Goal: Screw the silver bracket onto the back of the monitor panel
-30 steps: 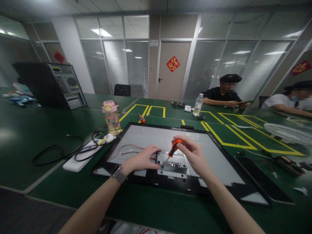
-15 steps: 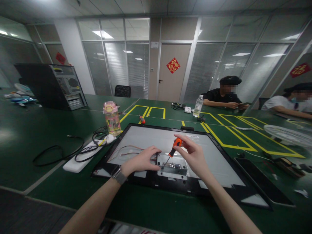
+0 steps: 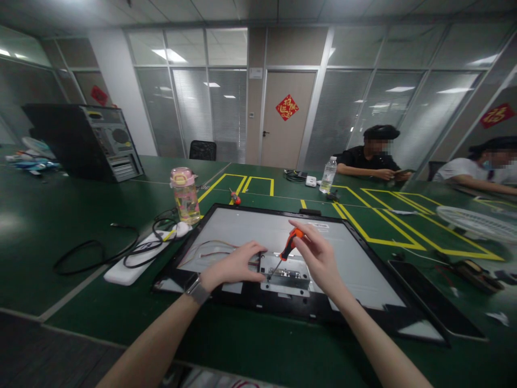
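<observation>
My right hand (image 3: pixel 319 258) holds a screwdriver (image 3: pixel 290 245) with an orange and black handle between thumb and fingers. Its shaft slants down to the left, with the tip at the lower left of a metal bracket (image 3: pixel 297 282). My left hand (image 3: pixel 234 264), a watch on its wrist, rests at the bracket's left side, thumb and fingers gripping its edge. The bracket sits on the back of a flat display panel (image 3: pixel 351 258) with a black frame, which lies on the green table. Thin wires (image 3: pixel 205 248) run across the panel left of the bracket.
A white power strip (image 3: pixel 125 272) with black cables and a pink-lidded bottle (image 3: pixel 184 196) stand left of the panel. Behind it lies a red-handled tool (image 3: pixel 236 199). A dark flat slab (image 3: pixel 436 299) lies to the right. A computer case (image 3: pixel 84 143) and water bottle (image 3: pixel 328 175) stand farther back. Two people sit at right.
My right thumb and fingers have shifted slightly on the screwdriver handle, the thumb moving right. The screwdriver tip, the left hand and the panel stay in place.
</observation>
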`<action>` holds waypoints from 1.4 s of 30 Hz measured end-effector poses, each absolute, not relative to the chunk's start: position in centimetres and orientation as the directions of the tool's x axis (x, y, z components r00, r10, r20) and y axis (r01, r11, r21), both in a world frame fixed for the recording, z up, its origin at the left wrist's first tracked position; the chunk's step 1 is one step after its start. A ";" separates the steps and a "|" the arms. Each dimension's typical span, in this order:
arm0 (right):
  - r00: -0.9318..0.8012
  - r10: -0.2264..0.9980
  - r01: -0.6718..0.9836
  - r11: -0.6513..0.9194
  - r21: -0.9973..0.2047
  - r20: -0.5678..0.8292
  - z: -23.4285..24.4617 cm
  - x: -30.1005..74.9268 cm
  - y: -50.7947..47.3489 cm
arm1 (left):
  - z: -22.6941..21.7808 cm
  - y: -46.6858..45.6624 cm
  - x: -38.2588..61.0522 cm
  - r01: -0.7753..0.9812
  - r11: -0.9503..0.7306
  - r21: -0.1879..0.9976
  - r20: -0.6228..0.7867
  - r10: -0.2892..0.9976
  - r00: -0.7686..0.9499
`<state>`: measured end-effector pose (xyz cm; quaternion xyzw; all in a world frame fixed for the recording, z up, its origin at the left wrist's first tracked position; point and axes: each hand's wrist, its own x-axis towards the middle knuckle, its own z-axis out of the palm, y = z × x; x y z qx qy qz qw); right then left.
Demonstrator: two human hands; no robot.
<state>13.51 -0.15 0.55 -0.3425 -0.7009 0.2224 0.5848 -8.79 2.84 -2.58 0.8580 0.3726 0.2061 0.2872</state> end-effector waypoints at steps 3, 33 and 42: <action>-0.121 0.763 0.162 0.647 -0.745 0.636 0.7 13.4 -0.4 | -2.7 2.9 -8.8 0.520 -0.559 0.646 0.146 0.759 0.635; -0.205 0.861 -0.201 0.429 -0.881 0.466 0.8 13.3 -0.3 | -2.5 2.8 -8.8 0.519 -0.557 0.649 0.138 0.757 0.639; -0.156 0.860 -0.175 0.460 -0.870 0.486 0.3 13.5 0.1 | -2.7 2.9 -8.9 0.512 -0.560 0.651 0.140 0.752 0.644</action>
